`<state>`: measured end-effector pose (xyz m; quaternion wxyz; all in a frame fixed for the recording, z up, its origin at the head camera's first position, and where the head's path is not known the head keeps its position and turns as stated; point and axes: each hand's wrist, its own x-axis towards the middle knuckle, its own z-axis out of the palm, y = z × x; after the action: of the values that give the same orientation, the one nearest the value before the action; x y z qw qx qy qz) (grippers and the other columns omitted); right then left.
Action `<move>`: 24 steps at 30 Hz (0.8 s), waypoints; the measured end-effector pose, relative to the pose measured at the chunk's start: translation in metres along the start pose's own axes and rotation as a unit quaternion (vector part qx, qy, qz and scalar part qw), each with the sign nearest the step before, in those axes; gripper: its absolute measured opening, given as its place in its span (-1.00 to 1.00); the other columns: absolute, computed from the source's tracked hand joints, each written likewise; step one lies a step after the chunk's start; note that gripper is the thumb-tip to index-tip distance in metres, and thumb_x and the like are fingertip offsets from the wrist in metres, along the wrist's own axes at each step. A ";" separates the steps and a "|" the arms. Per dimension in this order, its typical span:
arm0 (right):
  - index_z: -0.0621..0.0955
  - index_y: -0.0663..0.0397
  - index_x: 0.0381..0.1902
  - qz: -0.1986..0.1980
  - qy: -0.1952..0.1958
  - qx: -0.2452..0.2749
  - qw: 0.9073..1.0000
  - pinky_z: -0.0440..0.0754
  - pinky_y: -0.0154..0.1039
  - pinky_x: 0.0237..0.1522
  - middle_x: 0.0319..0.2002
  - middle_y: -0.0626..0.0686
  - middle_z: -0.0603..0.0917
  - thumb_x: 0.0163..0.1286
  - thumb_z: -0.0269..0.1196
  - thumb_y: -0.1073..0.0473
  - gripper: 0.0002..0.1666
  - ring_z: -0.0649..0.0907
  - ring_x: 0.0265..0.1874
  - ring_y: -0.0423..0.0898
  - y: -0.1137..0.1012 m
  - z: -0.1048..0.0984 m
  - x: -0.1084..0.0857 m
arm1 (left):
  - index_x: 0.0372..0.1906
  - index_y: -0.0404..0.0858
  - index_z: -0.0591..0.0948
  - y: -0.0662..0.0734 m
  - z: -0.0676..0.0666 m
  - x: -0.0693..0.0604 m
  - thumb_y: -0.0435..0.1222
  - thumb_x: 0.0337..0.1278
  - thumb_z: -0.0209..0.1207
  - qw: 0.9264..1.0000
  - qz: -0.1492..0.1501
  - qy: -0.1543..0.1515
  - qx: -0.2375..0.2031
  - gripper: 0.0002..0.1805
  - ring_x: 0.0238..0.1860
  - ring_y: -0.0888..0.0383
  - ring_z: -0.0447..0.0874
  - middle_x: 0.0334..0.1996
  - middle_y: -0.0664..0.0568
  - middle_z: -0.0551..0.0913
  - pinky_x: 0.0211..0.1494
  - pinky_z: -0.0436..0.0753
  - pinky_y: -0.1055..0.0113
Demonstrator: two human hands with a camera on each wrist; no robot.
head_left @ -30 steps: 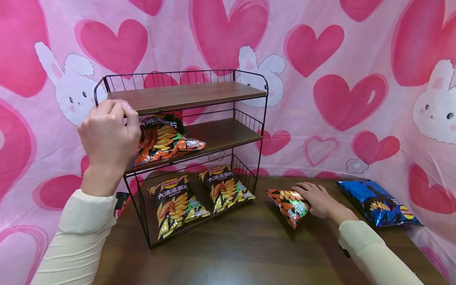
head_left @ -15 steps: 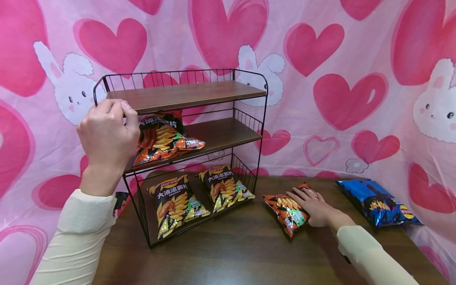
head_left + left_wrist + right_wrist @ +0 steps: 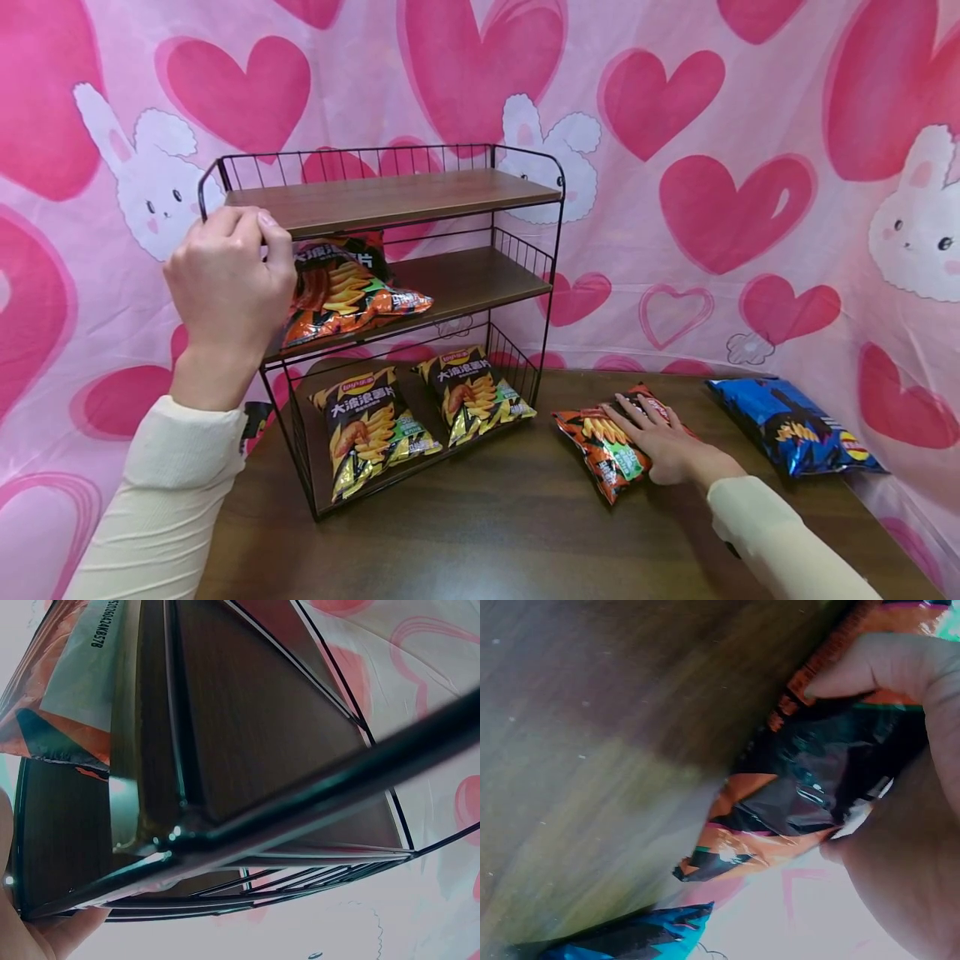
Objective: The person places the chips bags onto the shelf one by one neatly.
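At the upper left corner of a black wire rack (image 3: pixel 390 200) with brown shelves, my left hand (image 3: pixel 232 292) grips the frame. In the left wrist view, its fingertips (image 3: pixel 79 930) show around the dark bar. My right hand (image 3: pixel 663 437) rests with spread, fairly straight fingers on an orange and black chip bag (image 3: pixel 600 442) lying on the table. The right wrist view shows the thumb (image 3: pixel 870 667) along one side of this bag (image 3: pixel 795 787). On the middle shelf, near my left hand, sit orange chip bags (image 3: pixel 345 292), partly hidden by that hand and the top shelf.
Two yellow and black chip bags (image 3: pixel 375 433) lean on the bottom shelf. A blue chip bag (image 3: pixel 795 429) lies on the brown table (image 3: pixel 480 542) to the right. Pink cloth (image 3: pixel 622 208) with hearts and rabbits hangs behind.
The orange bag, tilted under my right hand a second ago, has settled flat and slightly nearer. My right fingers have spread over it. My left hand stays on the rack.
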<state>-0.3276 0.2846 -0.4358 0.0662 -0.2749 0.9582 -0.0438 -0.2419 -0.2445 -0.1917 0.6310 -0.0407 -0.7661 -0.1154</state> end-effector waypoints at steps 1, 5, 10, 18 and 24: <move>-0.04 -0.18 0.68 0.000 -0.002 -0.001 1.000 -0.21 0.63 0.31 0.65 0.23 -0.13 -0.09 0.38 0.52 0.44 -0.12 0.56 0.46 0.000 -0.001 0.000 | -0.26 -0.50 0.71 0.000 0.000 0.000 -0.12 0.51 -0.14 1.000 0.001 0.000 0.001 -0.43 -0.35 -0.43 0.59 -0.33 -0.32 0.69 -0.37 0.47 -0.34; -0.01 -0.16 0.67 0.006 -0.016 -0.003 1.000 -0.21 0.65 0.29 0.65 0.22 -0.11 -0.10 0.44 0.43 0.43 -0.11 0.56 0.47 -0.004 -0.008 -0.002 | -0.23 -0.51 0.72 0.000 0.000 -0.001 -0.12 0.51 -0.14 1.000 0.003 -0.003 0.003 -0.43 -0.33 -0.43 0.61 -0.31 -0.33 0.70 -0.35 0.49 -0.34; 0.00 -0.08 0.66 0.043 -0.033 0.036 0.998 -0.18 0.69 0.24 0.64 0.27 -0.17 0.08 0.44 0.30 0.29 -0.16 0.53 0.53 -0.018 -0.031 -0.003 | -0.23 -0.52 0.72 -0.001 0.001 -0.001 -0.13 0.51 -0.13 1.000 0.004 -0.001 0.003 -0.43 -0.33 -0.43 0.61 -0.30 -0.34 0.70 -0.35 0.49 -0.34; -0.10 0.35 0.60 0.152 -0.031 0.135 0.979 0.35 0.49 0.21 0.49 0.63 -0.22 0.52 0.16 0.11 -0.03 0.15 0.36 0.70 -0.039 -0.064 0.006 | -0.22 -0.52 0.72 0.000 0.001 0.000 -0.13 0.51 -0.13 1.000 0.004 -0.002 0.002 -0.43 -0.32 -0.42 0.61 -0.29 -0.34 0.70 -0.33 0.50 -0.34; -0.34 0.33 0.59 0.290 -0.048 0.211 0.932 0.72 0.18 -0.34 0.44 0.65 -0.44 0.63 -0.10 -0.10 -0.01 0.29 0.21 0.70 -0.048 -0.071 0.019 | -0.23 -0.51 0.72 0.000 0.000 0.001 -0.12 0.51 -0.14 1.000 0.003 -0.001 0.002 -0.43 -0.33 -0.43 0.59 -0.30 -0.34 0.69 -0.36 0.48 -0.35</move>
<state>-0.3292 0.2371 -0.3621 0.1783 0.0330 0.9606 -0.2109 -0.2423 -0.2444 -0.1905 0.6307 -0.0424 -0.7668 -0.1119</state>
